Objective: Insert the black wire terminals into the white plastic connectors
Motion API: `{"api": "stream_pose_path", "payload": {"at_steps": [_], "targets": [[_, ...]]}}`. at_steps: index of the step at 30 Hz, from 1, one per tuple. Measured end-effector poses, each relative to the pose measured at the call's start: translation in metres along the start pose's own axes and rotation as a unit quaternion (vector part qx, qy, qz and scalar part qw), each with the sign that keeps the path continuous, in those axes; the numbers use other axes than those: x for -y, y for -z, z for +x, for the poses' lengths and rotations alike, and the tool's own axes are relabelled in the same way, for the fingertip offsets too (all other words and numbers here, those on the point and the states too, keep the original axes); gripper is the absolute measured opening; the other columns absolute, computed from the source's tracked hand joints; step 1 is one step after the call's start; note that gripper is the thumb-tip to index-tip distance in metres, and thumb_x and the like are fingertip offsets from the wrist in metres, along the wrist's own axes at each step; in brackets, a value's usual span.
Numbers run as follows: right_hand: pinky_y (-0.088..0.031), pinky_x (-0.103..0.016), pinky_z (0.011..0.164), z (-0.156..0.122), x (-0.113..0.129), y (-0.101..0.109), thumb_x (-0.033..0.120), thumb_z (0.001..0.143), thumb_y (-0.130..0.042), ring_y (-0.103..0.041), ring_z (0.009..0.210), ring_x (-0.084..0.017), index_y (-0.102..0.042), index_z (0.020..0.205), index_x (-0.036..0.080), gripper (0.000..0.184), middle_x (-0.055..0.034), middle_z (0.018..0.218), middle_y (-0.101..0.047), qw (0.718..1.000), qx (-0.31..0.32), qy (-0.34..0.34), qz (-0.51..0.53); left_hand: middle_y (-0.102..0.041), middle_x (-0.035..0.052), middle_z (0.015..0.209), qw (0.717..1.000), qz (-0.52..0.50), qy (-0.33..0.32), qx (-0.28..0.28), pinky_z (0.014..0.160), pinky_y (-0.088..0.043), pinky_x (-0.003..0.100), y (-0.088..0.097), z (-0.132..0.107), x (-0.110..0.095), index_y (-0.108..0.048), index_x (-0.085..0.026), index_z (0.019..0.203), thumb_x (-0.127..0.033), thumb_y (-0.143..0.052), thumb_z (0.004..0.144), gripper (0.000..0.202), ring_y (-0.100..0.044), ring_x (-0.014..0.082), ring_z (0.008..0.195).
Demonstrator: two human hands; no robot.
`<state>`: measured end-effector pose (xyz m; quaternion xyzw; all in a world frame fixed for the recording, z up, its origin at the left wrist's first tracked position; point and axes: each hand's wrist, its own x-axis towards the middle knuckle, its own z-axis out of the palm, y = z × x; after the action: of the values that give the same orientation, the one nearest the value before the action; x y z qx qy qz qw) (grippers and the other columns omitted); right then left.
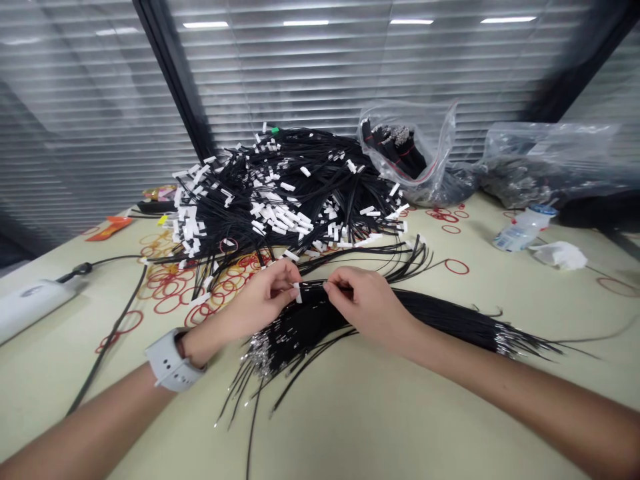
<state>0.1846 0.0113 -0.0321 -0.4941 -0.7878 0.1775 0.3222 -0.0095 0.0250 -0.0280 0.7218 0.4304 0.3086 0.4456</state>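
Note:
My left hand [265,293] pinches a small white connector [297,292] at the end of a thin black wire. Facing it, my right hand [363,300] is closed in a pinch on the same wire just right of the connector. Both hands hover over a loose bundle of black wires with bare metal ends [450,320] lying across the table. Behind them rises a big heap of black wires fitted with white connectors [285,193]. A white watch [173,363] is on my left wrist.
Red rubber bands [170,290] are scattered over the pale table [400,413]. A white power strip [30,303] with a black cable lies at left. Clear plastic bags of parts [410,153] stand at the back right, beside a small bottle [523,227] and crumpled tissue [560,255].

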Motion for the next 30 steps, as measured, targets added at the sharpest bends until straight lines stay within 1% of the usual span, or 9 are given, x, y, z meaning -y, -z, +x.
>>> {"api": "stream_pose_path", "payload": {"at_steps": [7, 11, 20, 26, 30], "targets": [[-0.028, -0.024, 0.056, -0.001, -0.005, -0.009, 0.021, 0.089, -0.042, -0.042, 0.058, -0.009, -0.045, 0.074, 0.017, 0.016, 0.0018, 0.067, -0.052, 1.0, 0.009, 0.006, -0.015, -0.051, -0.0033, 0.076, 1.0, -0.03, 0.0, -0.005, 0.068, -0.038, 0.028, -0.003, -0.002, -0.001, -0.044, -0.02, 0.086, -0.013, -0.05, 0.081, 0.011, -0.051, 0.0124, 0.074], [-0.029, -0.025, 0.059, -0.002, -0.007, -0.012, 0.021, 0.09, -0.041, -0.044, 0.061, -0.01, -0.044, 0.075, 0.018, 0.016, 0.0011, 0.07, -0.052, 1.0, 0.014, 0.013, -0.02, -0.05, -0.0042, 0.074, 0.999, -0.044, -0.001, -0.006, 0.068, -0.037, 0.028, -0.006, -0.003, -0.002, -0.043, -0.02, 0.086, -0.012, -0.05, 0.08, 0.012, -0.05, 0.0118, 0.072], [-0.028, -0.024, 0.055, -0.003, -0.006, -0.011, 0.021, 0.087, -0.046, -0.043, 0.058, -0.009, -0.046, 0.074, 0.018, 0.013, 0.0031, 0.068, -0.053, 1.0, 0.017, 0.004, -0.009, -0.05, -0.0059, 0.07, 0.998, -0.063, 0.011, -0.019, 0.063, -0.034, 0.025, -0.007, -0.004, -0.004, -0.041, -0.02, 0.085, -0.01, -0.053, 0.079, 0.017, -0.048, 0.0094, 0.068], [-0.03, -0.023, 0.057, -0.002, -0.006, -0.009, 0.023, 0.087, -0.048, -0.047, 0.061, -0.009, -0.049, 0.075, 0.018, 0.013, 0.0027, 0.071, -0.057, 1.0, 0.023, 0.019, 0.007, -0.048, -0.0064, 0.069, 0.998, -0.063, 0.013, -0.017, 0.063, -0.033, 0.025, -0.007, -0.003, -0.002, -0.04, -0.02, 0.086, -0.012, -0.053, 0.08, 0.016, -0.046, 0.0093, 0.067], [-0.031, -0.023, 0.057, -0.001, -0.005, -0.007, 0.022, 0.088, -0.046, -0.048, 0.062, -0.009, -0.051, 0.076, 0.018, 0.014, 0.0015, 0.072, -0.057, 0.999, 0.015, 0.034, -0.009, -0.049, -0.0062, 0.07, 0.998, -0.05, 0.022, -0.013, 0.063, -0.033, 0.026, -0.007, -0.003, -0.007, -0.04, -0.021, 0.086, -0.012, -0.052, 0.08, 0.016, -0.047, 0.0099, 0.067]]}}
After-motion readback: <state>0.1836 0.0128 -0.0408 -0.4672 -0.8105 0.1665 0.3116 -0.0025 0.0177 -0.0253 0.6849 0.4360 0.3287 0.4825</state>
